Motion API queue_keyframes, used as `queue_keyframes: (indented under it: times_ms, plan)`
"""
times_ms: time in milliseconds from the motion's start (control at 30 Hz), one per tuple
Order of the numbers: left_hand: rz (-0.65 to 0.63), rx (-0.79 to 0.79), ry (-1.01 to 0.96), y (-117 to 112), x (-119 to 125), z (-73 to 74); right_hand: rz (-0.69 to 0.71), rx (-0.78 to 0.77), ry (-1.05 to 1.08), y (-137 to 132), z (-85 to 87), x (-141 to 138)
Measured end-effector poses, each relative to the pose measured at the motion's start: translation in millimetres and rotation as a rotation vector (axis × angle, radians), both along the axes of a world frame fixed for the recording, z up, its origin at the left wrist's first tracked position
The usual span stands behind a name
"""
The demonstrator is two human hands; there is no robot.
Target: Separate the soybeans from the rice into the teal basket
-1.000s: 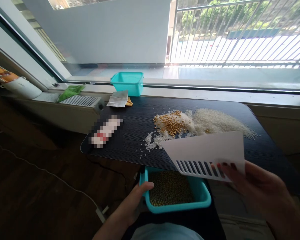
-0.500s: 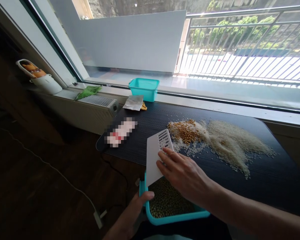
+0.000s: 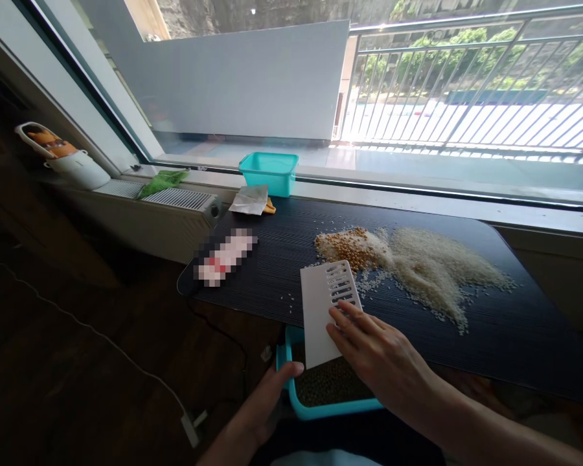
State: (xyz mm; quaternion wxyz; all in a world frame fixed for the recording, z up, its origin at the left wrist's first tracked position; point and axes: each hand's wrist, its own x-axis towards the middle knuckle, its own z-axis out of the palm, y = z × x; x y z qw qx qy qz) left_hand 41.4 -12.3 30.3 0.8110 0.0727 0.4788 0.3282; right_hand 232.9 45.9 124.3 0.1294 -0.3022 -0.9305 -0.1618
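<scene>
My right hand (image 3: 386, 353) is closed on a thin white scraper plate (image 3: 317, 317) with a row of slots along its right side. The plate stands tilted at the table's near edge, its lower end over a turquoise bin (image 3: 335, 409). Small greenish beans (image 3: 333, 383) fill the bottom of that bin. Gripping the bin's left rim is my left hand (image 3: 276, 391), thumb on top and fingers hidden below. Beyond the plate lies a heap of white rice (image 3: 442, 252), with yellow soybean-like beans (image 3: 354, 251) mixed in at its left end.
A second turquoise bin (image 3: 268, 173) sits at the table's back by the window. Near it are a grey-white packet (image 3: 249, 199) and a blurred-out pinkish item (image 3: 226, 259). A radiator (image 3: 179, 202) with a green cloth (image 3: 162, 184) runs along the left, and a white cable (image 3: 121, 353) crosses the floor.
The white scraper plate and my right hand have moved right, nearer the heap, uncovering a few loose rice grains on the table. My left hand keeps its grip on the bin. The view has shifted slightly.
</scene>
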Motion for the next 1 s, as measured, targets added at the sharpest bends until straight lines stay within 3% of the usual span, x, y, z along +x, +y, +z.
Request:
queue_keyframes:
  times_ms: [567,1000]
  plan:
    - [-0.091,0.002,0.004,11,30,1.0,-0.117,0.014,0.020,-29,-2.6,49]
    - [-0.129,-0.015,0.019,12,54,8.3,-0.166,0.106,-0.017,-30,-7.1,120]
